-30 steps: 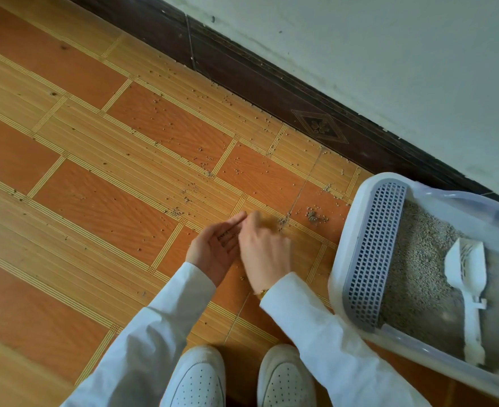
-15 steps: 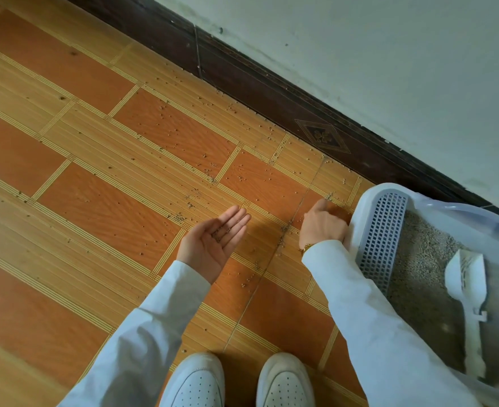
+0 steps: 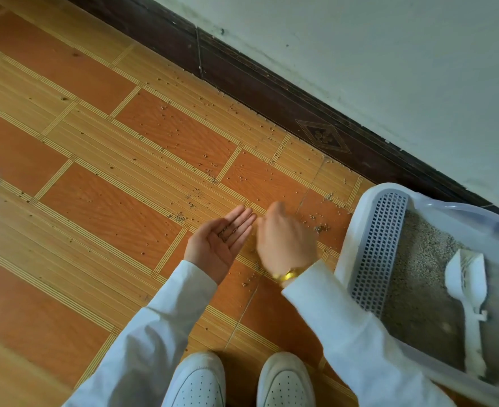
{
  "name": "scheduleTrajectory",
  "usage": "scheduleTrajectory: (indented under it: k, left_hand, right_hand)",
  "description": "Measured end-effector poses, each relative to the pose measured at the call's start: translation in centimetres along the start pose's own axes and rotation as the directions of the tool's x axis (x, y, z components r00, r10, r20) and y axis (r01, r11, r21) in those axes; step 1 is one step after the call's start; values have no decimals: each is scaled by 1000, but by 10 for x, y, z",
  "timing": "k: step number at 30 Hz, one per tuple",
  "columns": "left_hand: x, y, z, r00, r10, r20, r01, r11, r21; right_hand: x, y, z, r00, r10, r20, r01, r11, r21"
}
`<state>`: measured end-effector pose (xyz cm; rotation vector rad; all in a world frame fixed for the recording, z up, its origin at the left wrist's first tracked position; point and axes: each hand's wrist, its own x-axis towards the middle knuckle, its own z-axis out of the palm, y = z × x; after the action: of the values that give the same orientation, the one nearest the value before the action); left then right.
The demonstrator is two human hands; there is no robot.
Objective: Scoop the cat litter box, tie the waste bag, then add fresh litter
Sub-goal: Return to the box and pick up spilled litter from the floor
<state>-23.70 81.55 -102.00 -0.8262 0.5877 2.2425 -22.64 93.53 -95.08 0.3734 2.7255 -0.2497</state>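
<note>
My left hand (image 3: pixel 220 245) is held palm up above the floor, fingers straight, with a few litter grains lying in the palm. Just to its right is my right hand (image 3: pixel 285 240), back up, fingers curled down by the floor; what they hold is hidden. Spilled litter grains (image 3: pixel 316 221) lie scattered on the tiles beside it. The white litter box (image 3: pixel 345 257) stands at the right with a grey perforated step (image 3: pixel 379 254) and grey litter (image 3: pixel 418 254) inside. A white scoop (image 3: pixel 467 292) lies on the litter.
The floor is orange and tan patterned tile, with grains strewn toward the dark baseboard (image 3: pixel 271 92) and pale wall (image 3: pixel 389 54). My white shoes (image 3: pixel 239 380) are at the bottom edge. A clear plastic liner (image 3: pixel 463 210) lines the box.
My right hand has come back from beside the litter box to next to my left palm. The left hand has stayed palm up in about the same place.
</note>
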Motion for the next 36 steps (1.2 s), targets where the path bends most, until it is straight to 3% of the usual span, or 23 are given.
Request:
scheduleTrajectory:
  k: [2,4,6,8,11,17,21,25,28,29,31,33,36]
  left_hand:
    - [2,-1,-1,1000,-17,17,17,1000,18]
    - [1,0,0,999,-30,28,30,1000,-1]
    - [0,2,0,999,-33,39,33,999,-9]
    - [-6,4,5,998,-28,57,30,999,-38]
    - [-9,7,9,998,-15,64,19,998,-62]
    - [-13,9,14,998,-12,59,15,999,-50]
    - [-15,8,15,998,-18,59,21,998,-56]
    - [-17,8,19,999,-16,36,18,997,-69]
    - [-19,9,24,999,31,30,-27,992,-126]
    - [-20,9,27,998,55,26,-50,986,-160]
    - [-20,11,33,993,113,21,-106,973,-206]
    - [-20,13,40,983,181,12,-174,959,-225]
    - [-19,15,51,967,254,-4,-246,933,-264]
  right_hand:
    - [-15,-18,14,990,-144,-7,144,986,83]
    - [-22,-24,21,984,-176,-33,179,972,154]
    - [-14,-11,24,996,-70,-63,81,979,189]
    - [0,16,25,989,136,-56,-123,974,188]
    - [20,52,28,923,384,-33,-377,918,120]
    - [47,65,45,888,454,71,-451,891,-61]
    - [50,67,44,836,524,162,-522,851,-64]
    - [46,60,39,838,504,209,-518,855,15]
    - [39,45,23,958,259,120,-282,924,257]
    - [34,38,18,985,166,46,-170,889,426]
    - [23,20,10,991,118,-59,-33,652,758]
    - [14,4,11,983,176,-43,-12,300,954]
    - [10,-15,16,967,229,108,-43,-269,962]
